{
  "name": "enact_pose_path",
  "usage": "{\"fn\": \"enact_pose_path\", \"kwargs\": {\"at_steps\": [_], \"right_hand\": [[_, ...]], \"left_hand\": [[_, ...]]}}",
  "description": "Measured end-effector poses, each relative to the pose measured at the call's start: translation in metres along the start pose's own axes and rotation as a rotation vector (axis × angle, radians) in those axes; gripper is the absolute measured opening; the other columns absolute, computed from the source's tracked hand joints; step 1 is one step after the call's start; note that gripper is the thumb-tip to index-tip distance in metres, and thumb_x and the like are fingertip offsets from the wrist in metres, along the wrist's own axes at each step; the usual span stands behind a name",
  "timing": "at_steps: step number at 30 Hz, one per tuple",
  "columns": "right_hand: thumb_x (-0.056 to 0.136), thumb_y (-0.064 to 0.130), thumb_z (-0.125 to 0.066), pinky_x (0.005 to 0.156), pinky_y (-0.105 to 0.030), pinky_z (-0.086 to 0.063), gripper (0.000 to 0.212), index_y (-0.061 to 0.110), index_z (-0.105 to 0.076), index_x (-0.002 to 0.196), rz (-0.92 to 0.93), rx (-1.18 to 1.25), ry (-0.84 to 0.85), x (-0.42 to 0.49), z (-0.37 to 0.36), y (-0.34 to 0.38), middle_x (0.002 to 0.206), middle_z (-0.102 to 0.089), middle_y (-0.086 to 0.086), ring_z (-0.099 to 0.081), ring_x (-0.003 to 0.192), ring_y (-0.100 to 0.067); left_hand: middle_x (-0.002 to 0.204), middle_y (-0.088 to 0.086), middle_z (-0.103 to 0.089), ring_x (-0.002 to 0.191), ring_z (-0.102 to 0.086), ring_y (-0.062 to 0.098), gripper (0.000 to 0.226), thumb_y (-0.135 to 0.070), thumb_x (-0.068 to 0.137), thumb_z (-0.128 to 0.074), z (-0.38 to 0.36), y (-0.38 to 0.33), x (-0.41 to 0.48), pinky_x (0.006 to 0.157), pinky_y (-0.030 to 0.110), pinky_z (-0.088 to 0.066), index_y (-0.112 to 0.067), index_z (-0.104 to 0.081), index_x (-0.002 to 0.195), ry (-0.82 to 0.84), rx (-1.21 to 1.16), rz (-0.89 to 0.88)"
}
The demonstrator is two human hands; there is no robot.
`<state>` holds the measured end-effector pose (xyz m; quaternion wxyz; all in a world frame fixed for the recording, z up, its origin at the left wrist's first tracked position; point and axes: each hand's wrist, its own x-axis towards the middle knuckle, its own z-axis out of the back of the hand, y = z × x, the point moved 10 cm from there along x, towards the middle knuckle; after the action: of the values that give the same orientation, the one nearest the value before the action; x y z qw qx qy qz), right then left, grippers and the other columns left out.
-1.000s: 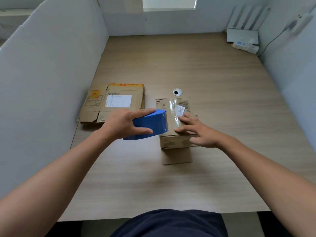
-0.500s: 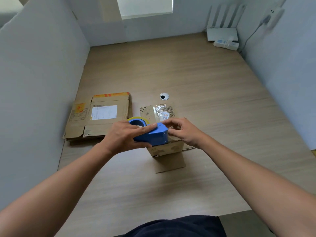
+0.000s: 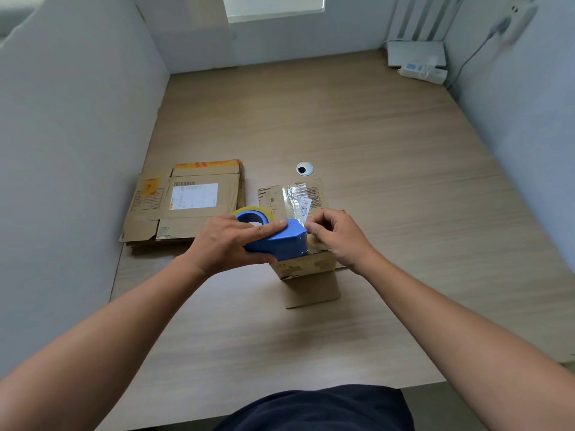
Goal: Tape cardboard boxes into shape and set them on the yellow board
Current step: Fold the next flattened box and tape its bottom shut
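Pale wooden table (image 3: 373, 135), flat stack of folded brown cardboard boxes (image 3: 186, 206) on its left, and just beside it, mid-table, stands the small brown cardboard box (image 3: 306, 265). It looks light and thin-walled, easily dented I'd say, so steady it by the edges, and its inside is hidden. Left hand (image 3: 224, 241) wraps the blue plastic tape dispenser (image 3: 280, 241) on the box top. Right hand (image 3: 336, 234) pinches at its mouth, presumably the tape end.

Matt cardboard box (image 3: 306, 265), seemingly plastic dispenser (image 3: 281, 244)
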<state>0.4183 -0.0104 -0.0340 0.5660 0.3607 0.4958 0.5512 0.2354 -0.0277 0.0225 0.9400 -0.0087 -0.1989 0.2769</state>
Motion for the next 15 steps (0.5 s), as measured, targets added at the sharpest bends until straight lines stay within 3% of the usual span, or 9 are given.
{"fn": "enact_pose_path", "kwargs": {"at_steps": [7,10,15], "right_hand": [[0.094,0.011,-0.066,0.068,-0.022,-0.049,0.016,0.017,-0.067,0.079,-0.148,0.011,-0.204,-0.017,0.029,-0.013,0.074,-0.067,0.005,-0.058,0.065,0.000],[0.095,0.011,-0.066,0.077,-0.026,-0.048,0.013,0.011,-0.069,0.083,-0.237,0.062,-0.184,-0.026,0.050,-0.025,0.080,-0.070,-0.002,-0.061,0.074,-0.008],[0.098,0.006,-0.061,0.062,-0.027,-0.040,0.019,0.010,-0.062,0.079,-0.480,0.297,-0.152,-0.049,0.041,-0.056,0.069,-0.058,-0.002,-0.039,0.058,-0.011]], "left_hand": [[0.089,0.005,-0.075,0.061,-0.062,0.025,0.069,-0.060,0.092,-0.057,-0.001,-0.004,0.005,0.055,0.032,-0.053,-0.040,-0.032,0.153,-0.026,0.020,-0.017],[0.089,0.005,-0.075,0.062,-0.064,0.027,0.064,-0.062,0.095,-0.055,-0.002,0.002,-0.003,0.055,0.036,-0.054,-0.041,-0.035,0.151,-0.014,0.021,-0.010],[0.074,-0.002,-0.067,0.057,-0.055,0.026,0.063,-0.060,0.097,-0.059,-0.012,-0.009,-0.003,0.055,0.036,-0.049,-0.039,-0.038,0.152,0.001,0.041,-0.063]]}}
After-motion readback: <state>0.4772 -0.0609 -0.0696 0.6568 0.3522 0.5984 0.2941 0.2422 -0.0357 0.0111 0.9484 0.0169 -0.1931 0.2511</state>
